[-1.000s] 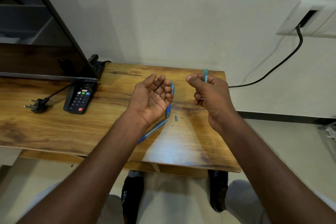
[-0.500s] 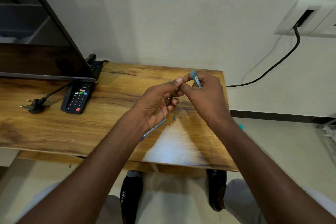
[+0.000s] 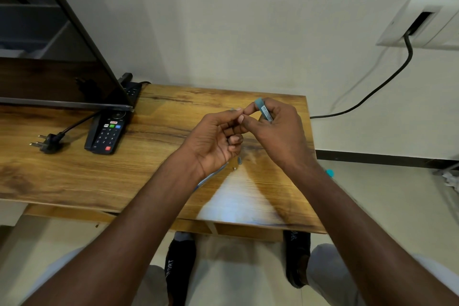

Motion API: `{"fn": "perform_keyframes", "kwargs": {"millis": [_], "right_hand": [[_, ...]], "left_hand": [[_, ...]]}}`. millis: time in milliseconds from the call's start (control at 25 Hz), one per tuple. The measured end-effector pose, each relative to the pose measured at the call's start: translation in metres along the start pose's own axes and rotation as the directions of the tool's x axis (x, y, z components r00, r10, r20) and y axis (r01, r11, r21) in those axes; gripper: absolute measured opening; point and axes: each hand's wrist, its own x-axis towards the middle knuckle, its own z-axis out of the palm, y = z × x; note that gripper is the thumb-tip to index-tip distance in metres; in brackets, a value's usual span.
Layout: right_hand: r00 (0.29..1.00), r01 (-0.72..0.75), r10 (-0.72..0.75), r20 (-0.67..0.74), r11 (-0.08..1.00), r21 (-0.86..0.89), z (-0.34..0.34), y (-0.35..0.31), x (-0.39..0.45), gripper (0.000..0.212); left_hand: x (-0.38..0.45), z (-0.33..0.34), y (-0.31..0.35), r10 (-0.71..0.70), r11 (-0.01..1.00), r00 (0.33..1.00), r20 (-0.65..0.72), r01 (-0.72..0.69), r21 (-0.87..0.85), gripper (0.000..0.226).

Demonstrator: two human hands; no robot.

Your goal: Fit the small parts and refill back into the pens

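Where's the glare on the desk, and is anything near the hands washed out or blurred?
Head view: a pale glare patch on the wooden desk lies between the forearms, near its front edge. The small parts just beyond it are soft and hard to identify. The label on the teal tube in the right hand is unreadable. Wide-angle lens bends the desk edges.

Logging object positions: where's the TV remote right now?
Head view, left side: the remote lies on the wooden table below the TV's corner, right of the loose plug.

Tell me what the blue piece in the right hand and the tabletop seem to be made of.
The blue piece looks like matte plastic: uniform teal colour, printed label strip. The tabletop looks like wood or a wood-grain laminate with a satin finish: dark grain streaks and a pale sheen near its front edge; the frame cannot settle which.
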Motion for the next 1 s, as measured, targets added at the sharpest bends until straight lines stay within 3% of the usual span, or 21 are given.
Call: {"fn": "perform_keyframes", "kwargs": {"millis": [240, 400, 600, 1000], "right_hand": [[0.996, -0.068, 0.061, 0.058, 0.989, 0.129, 0.002, -0.009, -0.001, 0.012], [0.951, -0.296, 0.261, 0.165, 0.924, 0.244, 0.004, -0.011, 0.000, 0.007], [0.938, -0.323, 0.277, 0.210, 0.916, 0.237, 0.002, -0.015, -0.002, 0.012], [0.937, -0.331, 0.286, 0.202, 0.913, 0.240, 0.000, -0.016, -0.002, 0.012]], "left_hand": [[0.002, 0.000, 0.002, 0.053, 0.999, 0.996, -0.067, -0.053, -0.003, 0.017], [0.000, -0.001, 0.007, 0.149, 0.989, 0.970, -0.191, -0.151, 0.003, 0.012], [-0.001, 0.000, 0.006, 0.251, 0.968, 0.941, -0.227, -0.239, 0.079, 0.019], [0.000, -0.001, 0.011, 0.133, 0.981, 0.988, -0.081, -0.143, -0.132, 0.012]]}}
